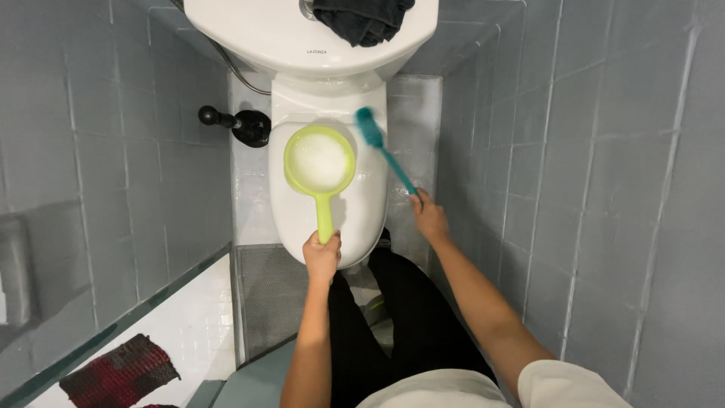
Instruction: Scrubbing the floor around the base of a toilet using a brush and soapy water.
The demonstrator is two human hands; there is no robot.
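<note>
A: Left hand (322, 255)?
B: Clenched on the handle of the green dipper (319, 164); its foam-filled bowl is held over the closed white toilet lid (362, 211).
A: Right hand (429, 217)?
B: Grasping the teal brush (384, 148) by the handle end; bristle head at the lid's right rear. Dark cloth (362, 19) lies on the tank (257, 30).

I see a white toilet (332, 219) with its lid shut standing on the floor between grey tiled walls. A dark cloth (362, 19) lies bunched on its tank top (264, 30) at the far end. On the white tiled floor (196, 332) to the near left lies a red and black checked rag (121, 372). A grey mat (268, 298) lies on the floor just before the toilet's base.
</note>
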